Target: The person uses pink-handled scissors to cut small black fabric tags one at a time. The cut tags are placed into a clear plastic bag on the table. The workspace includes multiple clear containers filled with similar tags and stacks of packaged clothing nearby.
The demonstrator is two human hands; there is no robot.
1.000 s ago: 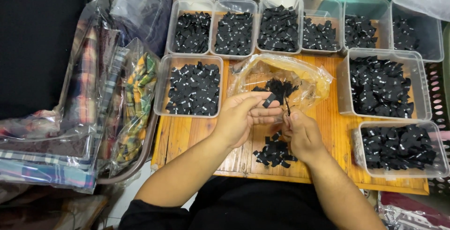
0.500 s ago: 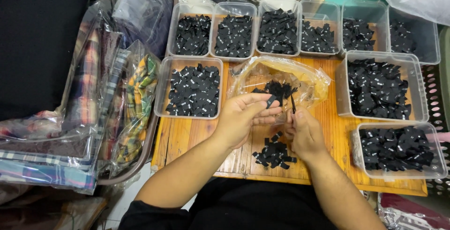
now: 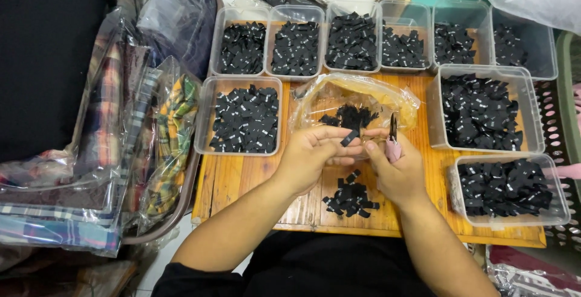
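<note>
Small black label point(image 3: 350, 138) sits pinched between thumb and forefinger of the left hand point(image 3: 311, 155), held above the wooden surface point(image 3: 242, 176), just in front of the clear plastic bag point(image 3: 357, 100). It is a short folded strip of black fabric with a pale mark on it; finer detail too small to read.

Right hand point(image 3: 396, 170) is closed around a small pair of snips point(image 3: 393, 137), pinkish handle in the palm, dark blades pointing up and away. Blade tips stand just beside the label, not clearly touching it.

Change over the last second: the hands have drawn slightly back from the bag's mouth toward the body, and the bunch of dark labels once between the fingers is now down to the one piece. Judgement: one label has been separated out of the bunch, and it is not yet set down.

Directly below the hands, a loose pile of cut labels point(image 3: 351, 197) lies on the surface. More dark labels remain inside the bag.

Around: a row of clear tubs point(image 3: 384, 13) at the far edge, one tub point(image 3: 209, 121) to the left, two tubs point(image 3: 532, 121) to the right, all holding similar black labels. Bagged checked fabric point(image 3: 169, 127) is stacked at the far left.
</note>
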